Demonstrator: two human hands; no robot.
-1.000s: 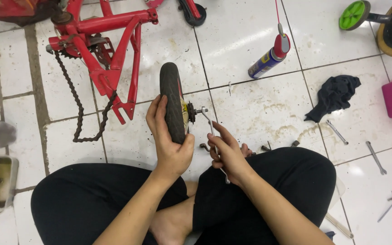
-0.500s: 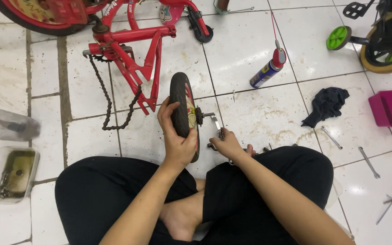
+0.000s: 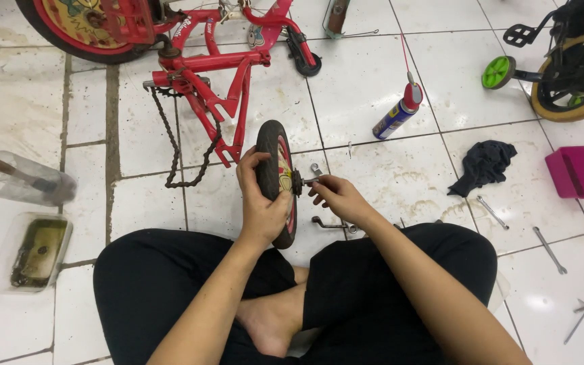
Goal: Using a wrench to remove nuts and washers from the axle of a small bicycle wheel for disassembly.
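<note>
- Small bike wheel (image 3: 273,159) stands upright on edge on the white tile floor (image 3: 400,182), just in front of the crossed legs, black tyre, red hub side facing right.
- Left hand (image 3: 259,203) clamped around the tyre from the left, thumb over the tread, holding it vertical.
- Right hand (image 3: 336,196) at the axle (image 3: 303,181) on the wheel's right side, fingertips pinched on the axle end (can't tell if a nut or tool is in the pinch).
- Wrench (image 3: 332,225) lies on the tile just below the right hand, not touched.
- Red bike frame (image 3: 217,74) with loose chain (image 3: 174,152) lies beyond the wheel, near but apart.
- Spray can (image 3: 396,115) with red straw further right; black rag (image 3: 484,164) and pink tray (image 3: 574,172) well to the right.
- Greasy plastic container (image 3: 34,251) to the far left.
</note>
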